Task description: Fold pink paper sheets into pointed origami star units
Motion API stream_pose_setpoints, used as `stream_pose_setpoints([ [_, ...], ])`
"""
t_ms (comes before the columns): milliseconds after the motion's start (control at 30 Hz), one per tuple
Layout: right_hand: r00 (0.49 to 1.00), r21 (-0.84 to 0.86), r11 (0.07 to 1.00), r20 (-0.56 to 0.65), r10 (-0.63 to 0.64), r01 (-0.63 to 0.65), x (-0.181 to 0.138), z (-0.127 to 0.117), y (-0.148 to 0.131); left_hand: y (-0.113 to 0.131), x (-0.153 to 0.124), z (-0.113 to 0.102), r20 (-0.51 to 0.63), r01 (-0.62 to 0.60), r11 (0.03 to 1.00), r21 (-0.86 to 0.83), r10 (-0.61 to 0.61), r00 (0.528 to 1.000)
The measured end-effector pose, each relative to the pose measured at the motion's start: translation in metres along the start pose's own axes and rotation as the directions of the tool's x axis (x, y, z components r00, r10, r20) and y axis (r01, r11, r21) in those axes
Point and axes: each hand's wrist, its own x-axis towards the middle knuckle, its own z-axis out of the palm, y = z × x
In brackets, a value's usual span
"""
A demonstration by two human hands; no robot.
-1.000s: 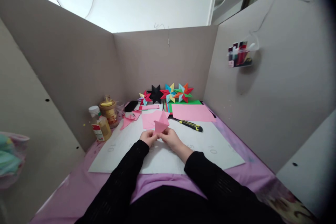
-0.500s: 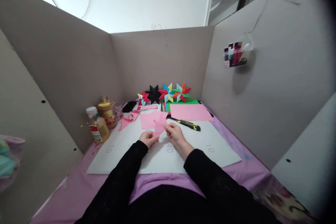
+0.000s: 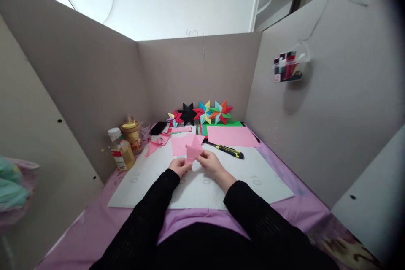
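Observation:
Between my two hands is a partly folded piece of pink paper (image 3: 193, 150), raised above the white board (image 3: 152, 190). My left hand (image 3: 181, 166) pinches its lower left edge. On the lower right side, the fingers of my right hand (image 3: 209, 163) are closed on the same paper. Just behind it lie flat pink paper sheets (image 3: 179, 145), partly covered by the held piece. A yellow and black utility knife (image 3: 230, 151) rests to the right of my right hand. Several folded pink pieces (image 3: 155, 145) lie farther left.
Colourful paper stars (image 3: 204, 112) and a black star (image 3: 187, 114) stand along the back panel. A large pink sheet (image 3: 232, 136) lies on coloured paper at the back right. A bottle (image 3: 121, 152), a jar (image 3: 133, 136) and a black phone (image 3: 158, 128) are at the left.
The held paper has turned and spread, showing a wider pointed shape. My right hand has slid slightly lower along it. The whole view has shifted a little.

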Motion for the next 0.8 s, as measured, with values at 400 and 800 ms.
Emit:
stream_pose_setpoints([
  [400,0.975,0.016,1.000,-0.223,-0.008,0.012,0.017,-0.019,0.006,0.000,0.003,-0.002,-0.072,-0.076,0.997,-0.017,0.075,0.995],
  [800,0.998,-0.064,0.997,0.033,-0.049,0.051,-0.002,0.005,0.004,-0.002,0.002,0.000,-0.021,-0.093,0.996,-0.010,0.093,0.995],
])
